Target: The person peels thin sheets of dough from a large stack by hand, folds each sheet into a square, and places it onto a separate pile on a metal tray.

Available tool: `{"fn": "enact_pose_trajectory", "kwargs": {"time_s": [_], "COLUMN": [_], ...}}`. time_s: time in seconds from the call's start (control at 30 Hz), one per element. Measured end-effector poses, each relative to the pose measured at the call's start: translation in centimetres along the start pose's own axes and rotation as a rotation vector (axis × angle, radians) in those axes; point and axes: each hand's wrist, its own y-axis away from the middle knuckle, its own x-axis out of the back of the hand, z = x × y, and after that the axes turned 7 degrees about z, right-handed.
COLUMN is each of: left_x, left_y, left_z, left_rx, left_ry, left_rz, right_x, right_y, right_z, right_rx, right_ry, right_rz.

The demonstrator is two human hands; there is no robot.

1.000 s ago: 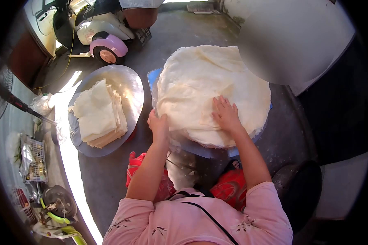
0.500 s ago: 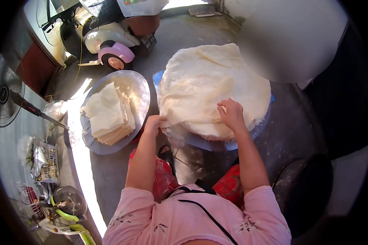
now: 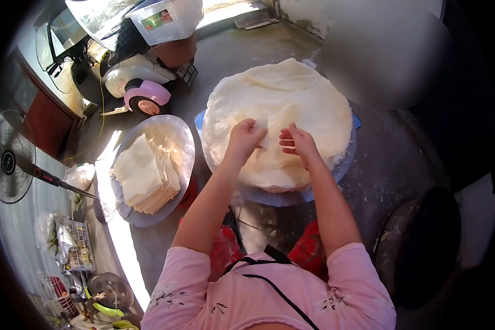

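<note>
A wide round stack of thin, pale dough-like sheets point(image 3: 280, 88) lies on a large round tray point(image 3: 269, 198) in front of me. Over its middle, my left hand point(image 3: 246, 140) has its fingers pressed together on a small piece of thin pale sheet. Just to the right, my right hand point(image 3: 300, 144) hovers over the same stack with its fingers apart, holding nothing visible. A second stack of folded pale sheets point(image 3: 143, 176) sits on a smaller round metal tray point(image 3: 181, 148) at the left.
A scooter with a pink wheel cover point(image 3: 148, 93) and a white basket point(image 3: 165, 22) stand at the upper left. A fan point(image 3: 8, 159) is at the far left, above wire baskets point(image 3: 78, 242). A dark round object point(image 3: 423, 247) stands at the lower right.
My left hand has moved from the stack's near left edge to its middle, now with a small piece of sheet. My right hand has shifted slightly left and its fingers have spread.
</note>
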Motion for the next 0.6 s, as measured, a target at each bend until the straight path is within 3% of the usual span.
{"fn": "enact_pose_trajectory", "kwargs": {"time_s": [0.1, 0.13, 0.17, 0.23, 0.27, 0.3, 0.37, 0.4, 0.5, 0.57, 0.6], "left_x": [-3.6, -3.5, -3.2, -2.3, -1.6, -1.4, -0.9, -0.5, -0.4, -0.1, -0.1], "left_y": [0.9, 1.1, 1.1, 1.0, 1.0, 1.7, 3.1, 3.2, 3.6, 2.3, 1.6], "left_z": [-1.4, -1.4, -1.9, -4.1, -5.5, -5.9, -6.6, -6.7, -7.1, -7.3, -7.3], "left_rx": [-0.005, 0.008, 0.011, -0.263, -0.462, -0.461, -0.461, -0.281, -0.408, -0.444, -0.478], "left_ry": [0.065, -0.080, -0.084, -0.556, -0.786, -0.787, -1.257, -1.312, -1.204, -1.087, -0.967], "left_rz": [-0.185, -0.212, -0.224, 0.007, 0.014, 0.009, -0.148, -0.312, -0.159, -0.089, -0.016], "right_x": [0.8, 1.9, 2.3, 2.8, 2.6, 2.3, 1.6, 1.4, 1.4, 1.7, 1.7], "right_y": [-0.4, -4.5, -4.2, -2.8, -2.5, -2.0, -0.9, -0.5, -0.2, -0.8, -0.5], "right_z": [-0.8, 3.5, 3.5, 3.2, 2.9, 2.3, 0.8, 0.4, 0.4, 1.4, 1.1], "right_rx": [-0.122, 0.087, 0.083, 0.343, 0.400, 0.396, 0.382, 0.379, 0.405, 0.613, 0.613], "right_ry": [0.145, 0.395, 0.389, 0.743, 0.862, 0.860, 1.102, 1.100, 1.298, 1.358, 1.359], "right_rz": [-0.020, 0.089, 0.099, 0.104, 0.155, 0.157, 0.202, 0.202, 0.291, 0.385, 0.387]}}
